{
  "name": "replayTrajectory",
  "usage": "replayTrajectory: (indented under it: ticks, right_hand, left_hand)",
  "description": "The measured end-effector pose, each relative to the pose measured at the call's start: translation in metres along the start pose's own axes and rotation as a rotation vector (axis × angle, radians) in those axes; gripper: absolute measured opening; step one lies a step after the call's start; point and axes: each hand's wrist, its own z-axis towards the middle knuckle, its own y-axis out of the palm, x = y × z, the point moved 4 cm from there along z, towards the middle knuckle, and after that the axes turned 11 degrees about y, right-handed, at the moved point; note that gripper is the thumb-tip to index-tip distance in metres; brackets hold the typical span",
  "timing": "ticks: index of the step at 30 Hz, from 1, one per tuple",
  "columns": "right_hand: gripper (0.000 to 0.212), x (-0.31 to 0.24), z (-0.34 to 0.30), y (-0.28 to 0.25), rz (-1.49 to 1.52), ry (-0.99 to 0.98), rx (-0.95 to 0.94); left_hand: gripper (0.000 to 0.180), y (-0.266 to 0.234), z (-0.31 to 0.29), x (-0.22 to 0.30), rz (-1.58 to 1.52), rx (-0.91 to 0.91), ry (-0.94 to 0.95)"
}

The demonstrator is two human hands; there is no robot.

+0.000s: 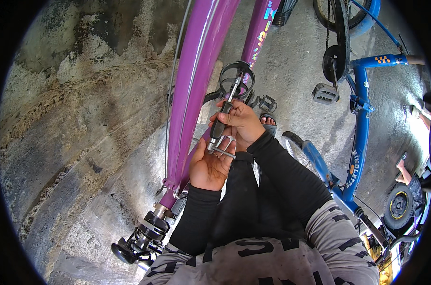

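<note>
My right hand (244, 124) is closed round a black-handled tool (217, 129) with a slim silver shaft and a short metal crossbar at its lower end. My left hand (210, 167) is palm up below it, its fingers partly curled about the crossbar end. The shaft reaches up to a round black bottle cage (221, 80) on the purple bicycle frame (195, 71); I cannot tell whether the tip touches anything inside. The thick purple tube runs close to the left of both hands.
A black pedal (268, 103) sticks out beside my sandalled foot (268, 121). At the lower left is the purple bicycle's handlebar end (142, 235). To the right stands a blue bicycle (361, 123). Farther right are a black wheel (398, 206) and another person's leg (405, 174). A stained wall (82, 95) rises left.
</note>
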Motion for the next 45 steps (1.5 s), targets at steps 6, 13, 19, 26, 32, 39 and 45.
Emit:
replayTrajectory:
  ticks: [6, 13, 19, 26, 32, 39, 45]
  right_hand:
    - [0.026, 0.0, -0.003, 0.002, -0.007, -0.005, 0.043]
    - [0.018, 0.015, -0.005, 0.007, -0.081, 0.002, 0.073]
    - [0.02, 0.034, -0.013, 0.017, -0.076, -0.017, 0.138]
    - [0.018, 0.053, -0.055, 0.04, -0.077, -0.082, 0.138]
    - [0.028, -0.064, -0.151, 0.046, -0.355, -0.702, 0.336]
    - [0.043, -0.066, -0.2, 0.121, -0.591, -0.589, 0.069]
    - [0.039, 0.015, -0.178, 0.065, -0.389, -0.233, 0.314]
  left_hand:
    - [0.017, 0.002, -0.006, 0.007, 0.521, 0.001, 0.373]
    - [0.005, -0.015, -0.022, -0.002, 0.295, 0.038, 0.359]
    - [0.003, -0.023, -0.043, -0.007, 0.242, 0.103, 0.421]
    - [0.004, -0.024, -0.093, -0.024, 0.214, 0.12, 0.397]
    - [0.006, -0.06, -0.184, -0.05, 0.234, -0.059, 0.184]
    - [0.007, -0.014, -0.284, 0.03, 1.213, -0.525, 0.348]
    - [0.029, -0.042, -0.418, 0.118, 1.686, -0.015, 0.829]
